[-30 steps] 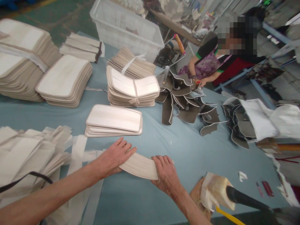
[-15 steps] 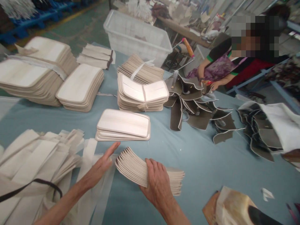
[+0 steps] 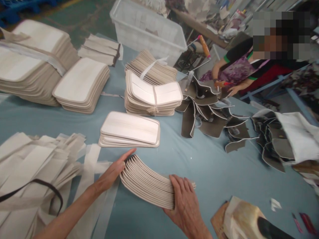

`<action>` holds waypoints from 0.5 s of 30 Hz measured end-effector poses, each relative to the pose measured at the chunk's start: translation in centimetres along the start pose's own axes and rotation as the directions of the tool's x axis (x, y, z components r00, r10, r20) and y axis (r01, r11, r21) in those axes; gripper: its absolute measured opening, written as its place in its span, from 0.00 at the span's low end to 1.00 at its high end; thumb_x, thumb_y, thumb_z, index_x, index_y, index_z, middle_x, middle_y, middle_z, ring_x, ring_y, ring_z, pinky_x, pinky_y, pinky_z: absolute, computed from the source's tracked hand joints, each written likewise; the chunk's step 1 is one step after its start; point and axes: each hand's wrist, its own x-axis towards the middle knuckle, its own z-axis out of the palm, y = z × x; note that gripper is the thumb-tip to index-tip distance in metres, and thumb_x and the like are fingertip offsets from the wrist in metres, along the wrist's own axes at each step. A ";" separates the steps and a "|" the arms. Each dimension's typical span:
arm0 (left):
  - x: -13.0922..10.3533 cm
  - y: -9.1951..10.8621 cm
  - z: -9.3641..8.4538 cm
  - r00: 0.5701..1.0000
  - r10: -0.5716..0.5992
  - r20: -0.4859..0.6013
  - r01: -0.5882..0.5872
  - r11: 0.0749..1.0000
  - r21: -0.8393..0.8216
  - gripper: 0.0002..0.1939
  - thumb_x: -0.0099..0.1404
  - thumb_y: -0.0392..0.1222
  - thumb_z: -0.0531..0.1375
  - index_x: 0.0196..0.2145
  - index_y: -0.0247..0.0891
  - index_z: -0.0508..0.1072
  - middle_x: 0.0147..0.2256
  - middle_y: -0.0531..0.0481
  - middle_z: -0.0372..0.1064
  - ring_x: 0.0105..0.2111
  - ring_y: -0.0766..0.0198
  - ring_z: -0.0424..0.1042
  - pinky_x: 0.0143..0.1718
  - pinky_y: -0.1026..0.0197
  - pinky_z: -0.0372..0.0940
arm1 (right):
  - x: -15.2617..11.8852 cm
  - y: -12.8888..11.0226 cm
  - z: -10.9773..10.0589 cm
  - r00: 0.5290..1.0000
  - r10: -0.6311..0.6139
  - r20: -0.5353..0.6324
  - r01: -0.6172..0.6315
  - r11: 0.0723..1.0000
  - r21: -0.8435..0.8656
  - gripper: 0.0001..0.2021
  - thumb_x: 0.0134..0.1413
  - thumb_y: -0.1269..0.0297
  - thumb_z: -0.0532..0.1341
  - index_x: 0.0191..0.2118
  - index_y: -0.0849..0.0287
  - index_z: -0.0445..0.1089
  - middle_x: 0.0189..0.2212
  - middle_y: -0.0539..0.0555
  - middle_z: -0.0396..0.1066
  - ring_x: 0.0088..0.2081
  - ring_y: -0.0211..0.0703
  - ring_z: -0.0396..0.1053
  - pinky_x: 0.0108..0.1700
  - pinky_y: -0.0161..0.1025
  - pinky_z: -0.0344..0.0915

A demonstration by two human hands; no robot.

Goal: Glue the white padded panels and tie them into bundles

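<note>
A stack of thin beige panels (image 3: 149, 186) stands on edge on the blue-green table, its layers bowed and fanned. My right hand (image 3: 185, 199) is wrapped over the stack near its right end. Flat against the left end lies my left hand (image 3: 113, 172), fingers stretched out and pointing away from me. Just beyond the hands sits a low pile of white-faced panels with rounded corners (image 3: 131, 128). Behind it is a bundle of similar panels tied with a cord (image 3: 154, 94).
Taller panel stacks (image 3: 79, 79) stand at the left back. Pale strips (image 3: 32, 166) heap at the left front. Dark grey pieces (image 3: 211, 116) lie to the right, where a co-worker's hands (image 3: 234, 89) work. A white plastic bin (image 3: 149, 36) is behind the table.
My left hand has moved right and now touches the stack's left end. My right hand has slid right along the stack. The view has shifted slightly.
</note>
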 end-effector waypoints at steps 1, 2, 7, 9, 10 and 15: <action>0.0 -0.1 0.1 1.000 -0.007 0.000 0.007 1.000 0.005 0.43 0.69 0.68 0.49 0.72 0.40 0.56 0.73 0.42 0.51 0.72 0.43 0.49 0.74 0.42 0.40 | -0.5 0.8 -0.1 1.000 -0.004 -0.006 0.004 1.000 -0.006 0.40 0.43 0.65 0.66 0.65 0.61 0.55 0.55 0.64 0.70 0.54 0.61 0.67 0.63 0.62 0.56; 0.0 0.0 0.2 1.000 -0.011 -0.007 0.011 1.000 0.007 0.43 0.69 0.69 0.50 0.71 0.40 0.57 0.72 0.43 0.52 0.72 0.42 0.51 0.73 0.42 0.41 | -1.0 1.8 -0.3 1.000 -0.010 -0.010 0.010 1.000 -0.012 0.40 0.43 0.65 0.66 0.65 0.61 0.55 0.54 0.64 0.70 0.54 0.60 0.67 0.64 0.62 0.56; 0.2 0.9 1.4 0.994 -0.049 -0.095 0.051 0.999 0.015 0.39 0.69 0.67 0.49 0.69 0.41 0.63 0.70 0.44 0.59 0.69 0.41 0.56 0.72 0.43 0.47 | -4.1 7.3 0.1 0.996 -0.064 -0.058 0.068 0.995 0.069 0.41 0.49 0.55 0.69 0.65 0.61 0.55 0.55 0.64 0.69 0.56 0.60 0.68 0.62 0.62 0.61; 0.3 1.0 1.6 0.991 -0.057 -0.118 0.060 0.998 0.024 0.39 0.69 0.67 0.50 0.68 0.41 0.64 0.69 0.43 0.60 0.69 0.41 0.56 0.71 0.43 0.48 | -5.2 8.7 1.2 0.993 -0.021 -0.114 0.042 0.983 0.179 0.42 0.51 0.51 0.70 0.66 0.61 0.54 0.56 0.65 0.68 0.57 0.59 0.68 0.58 0.58 0.66; 0.3 1.0 1.7 0.991 -0.056 -0.119 0.059 0.998 0.028 0.40 0.68 0.67 0.50 0.68 0.40 0.64 0.69 0.43 0.60 0.69 0.41 0.57 0.71 0.43 0.47 | -5.7 9.1 1.9 0.989 0.019 -0.144 0.017 0.970 0.243 0.42 0.51 0.49 0.70 0.66 0.61 0.54 0.57 0.65 0.67 0.57 0.59 0.68 0.56 0.56 0.68; 0.3 0.9 1.7 0.995 -0.046 -0.091 0.048 0.999 0.014 0.40 0.70 0.68 0.47 0.69 0.39 0.62 0.71 0.43 0.57 0.70 0.46 0.55 0.73 0.46 0.43 | -6.8 8.2 5.8 0.930 0.282 -0.235 -0.126 0.848 0.515 0.48 0.45 0.43 0.71 0.67 0.60 0.55 0.58 0.65 0.65 0.57 0.63 0.67 0.57 0.58 0.66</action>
